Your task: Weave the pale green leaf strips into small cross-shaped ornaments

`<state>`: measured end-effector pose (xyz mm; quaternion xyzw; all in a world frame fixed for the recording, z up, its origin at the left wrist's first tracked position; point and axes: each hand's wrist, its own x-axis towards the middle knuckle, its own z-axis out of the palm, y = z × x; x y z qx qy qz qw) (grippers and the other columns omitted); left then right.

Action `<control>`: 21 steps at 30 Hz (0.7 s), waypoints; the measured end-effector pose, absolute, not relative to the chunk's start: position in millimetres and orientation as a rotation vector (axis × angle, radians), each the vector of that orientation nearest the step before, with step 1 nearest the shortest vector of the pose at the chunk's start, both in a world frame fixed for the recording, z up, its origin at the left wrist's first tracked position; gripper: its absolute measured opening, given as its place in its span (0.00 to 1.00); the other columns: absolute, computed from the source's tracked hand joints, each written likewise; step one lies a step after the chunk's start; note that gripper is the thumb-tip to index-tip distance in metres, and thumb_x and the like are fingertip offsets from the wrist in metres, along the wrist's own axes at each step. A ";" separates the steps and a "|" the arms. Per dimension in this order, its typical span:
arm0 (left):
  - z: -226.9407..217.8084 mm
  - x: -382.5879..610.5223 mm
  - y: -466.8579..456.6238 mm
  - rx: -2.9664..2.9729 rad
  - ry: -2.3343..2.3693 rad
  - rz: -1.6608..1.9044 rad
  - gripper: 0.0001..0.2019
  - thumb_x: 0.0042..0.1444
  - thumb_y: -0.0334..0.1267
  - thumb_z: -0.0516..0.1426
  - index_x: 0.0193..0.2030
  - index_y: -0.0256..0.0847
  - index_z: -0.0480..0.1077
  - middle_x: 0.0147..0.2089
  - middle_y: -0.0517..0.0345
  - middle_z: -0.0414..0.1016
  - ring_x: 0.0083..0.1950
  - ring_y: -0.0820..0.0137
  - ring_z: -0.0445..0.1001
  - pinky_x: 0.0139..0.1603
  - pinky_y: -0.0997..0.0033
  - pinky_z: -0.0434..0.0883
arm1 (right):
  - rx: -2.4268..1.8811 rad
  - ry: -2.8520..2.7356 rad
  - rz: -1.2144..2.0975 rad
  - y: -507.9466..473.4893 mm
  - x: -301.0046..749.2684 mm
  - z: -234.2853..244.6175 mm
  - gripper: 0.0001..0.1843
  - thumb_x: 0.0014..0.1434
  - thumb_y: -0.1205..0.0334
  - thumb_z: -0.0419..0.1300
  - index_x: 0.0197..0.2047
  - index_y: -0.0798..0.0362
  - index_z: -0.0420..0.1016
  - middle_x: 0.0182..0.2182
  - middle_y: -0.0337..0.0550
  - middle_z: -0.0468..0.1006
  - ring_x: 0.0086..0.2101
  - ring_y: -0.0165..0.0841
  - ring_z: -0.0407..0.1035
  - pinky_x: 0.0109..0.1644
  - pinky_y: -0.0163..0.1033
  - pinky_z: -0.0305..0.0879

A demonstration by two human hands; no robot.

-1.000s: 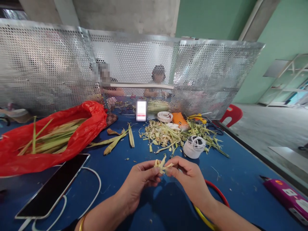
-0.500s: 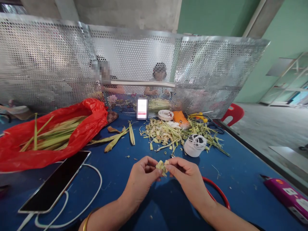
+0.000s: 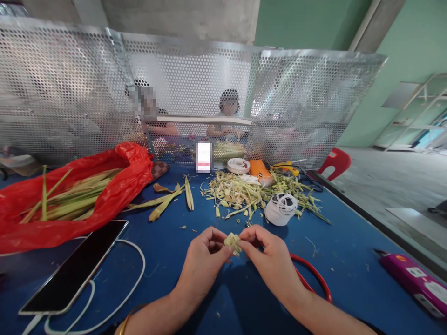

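Between my two hands, above the front middle of the table, is a small pale green piece of folded leaf strips [image 3: 232, 243]. My left hand [image 3: 209, 251] pinches it from the left between thumb and fingers. Bent round its other side, my right hand [image 3: 263, 249] has its thumb and fingertips closed on the right edge. Beyond them lies a pile of cut leaf scraps [image 3: 232, 190], with a white spool of thin cord [image 3: 281, 210] in front of its right part. Several long dried leaves [image 3: 167, 202] lie to the left of the pile.
A red plastic bag [image 3: 134, 163] of long leaves, and a phone [image 3: 77, 270] with a white cable, occupy the left. Red tubing [image 3: 319, 274] curves beside my right forearm; a purple power strip [image 3: 414, 284] lies far right. A perforated metal screen [image 3: 195, 70] stands behind, with people beyond.
My fingers have shifted slightly around the folded leaf piece, which has turned a little and looks more compact. The whole view has moved slightly, while the table things stay in place.
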<state>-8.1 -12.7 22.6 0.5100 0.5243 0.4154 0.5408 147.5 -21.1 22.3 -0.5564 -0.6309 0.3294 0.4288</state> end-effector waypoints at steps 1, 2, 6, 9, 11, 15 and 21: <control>22.1 -7.9 -12.5 1.213 1.247 0.988 0.09 0.45 0.39 0.63 0.29 0.38 0.68 0.23 0.63 0.72 0.26 0.73 0.71 0.30 0.75 0.67 | -1.398 -1.583 0.818 -21.2 147.3 22.6 0.05 0.54 0.64 0.59 0.29 0.52 0.75 0.24 0.37 0.76 0.27 0.30 0.67 0.31 0.32 0.61; 21.7 -7.7 -12.4 1.212 1.248 0.988 0.09 0.45 0.39 0.63 0.29 0.38 0.68 0.23 0.63 0.72 0.26 0.73 0.71 0.30 0.75 0.67 | -1.401 -1.598 0.814 -21.4 147.2 22.9 0.05 0.54 0.65 0.58 0.29 0.52 0.75 0.24 0.36 0.76 0.26 0.30 0.67 0.31 0.32 0.61; 19.5 -7.6 -12.0 1.253 1.260 0.979 0.10 0.45 0.41 0.62 0.29 0.39 0.67 0.23 0.62 0.72 0.27 0.72 0.71 0.29 0.74 0.66 | -1.423 -1.632 0.798 -22.0 146.8 24.2 0.07 0.53 0.65 0.58 0.28 0.52 0.76 0.25 0.37 0.78 0.27 0.29 0.68 0.30 0.32 0.60; 17.8 -7.8 -13.3 1.329 1.301 0.960 0.10 0.47 0.42 0.61 0.29 0.39 0.67 0.24 0.61 0.72 0.27 0.71 0.71 0.29 0.74 0.65 | -1.457 -1.623 0.813 -21.8 146.8 24.6 0.06 0.52 0.65 0.58 0.27 0.52 0.76 0.24 0.37 0.77 0.26 0.29 0.68 0.31 0.32 0.61; 17.0 -7.7 -14.7 1.379 1.332 0.954 0.09 0.48 0.42 0.60 0.29 0.39 0.68 0.24 0.61 0.72 0.28 0.71 0.70 0.29 0.74 0.65 | -1.473 -1.618 0.833 -21.4 146.7 24.6 0.06 0.52 0.65 0.58 0.26 0.52 0.76 0.23 0.36 0.77 0.25 0.29 0.67 0.30 0.32 0.60; 16.2 -7.0 -16.2 1.442 1.374 0.947 0.09 0.49 0.43 0.59 0.30 0.40 0.69 0.26 0.60 0.73 0.28 0.71 0.70 0.29 0.75 0.64 | -1.498 -1.614 0.839 -20.9 146.4 24.1 0.06 0.51 0.64 0.58 0.25 0.52 0.75 0.21 0.36 0.75 0.23 0.29 0.66 0.28 0.32 0.59; 18.7 -6.3 -18.2 1.567 1.450 0.941 0.08 0.50 0.43 0.59 0.29 0.41 0.70 0.25 0.62 0.74 0.27 0.72 0.70 0.29 0.75 0.64 | -1.540 -1.631 0.853 -19.7 146.7 23.0 0.06 0.49 0.66 0.57 0.24 0.52 0.75 0.20 0.35 0.74 0.23 0.29 0.66 0.28 0.32 0.59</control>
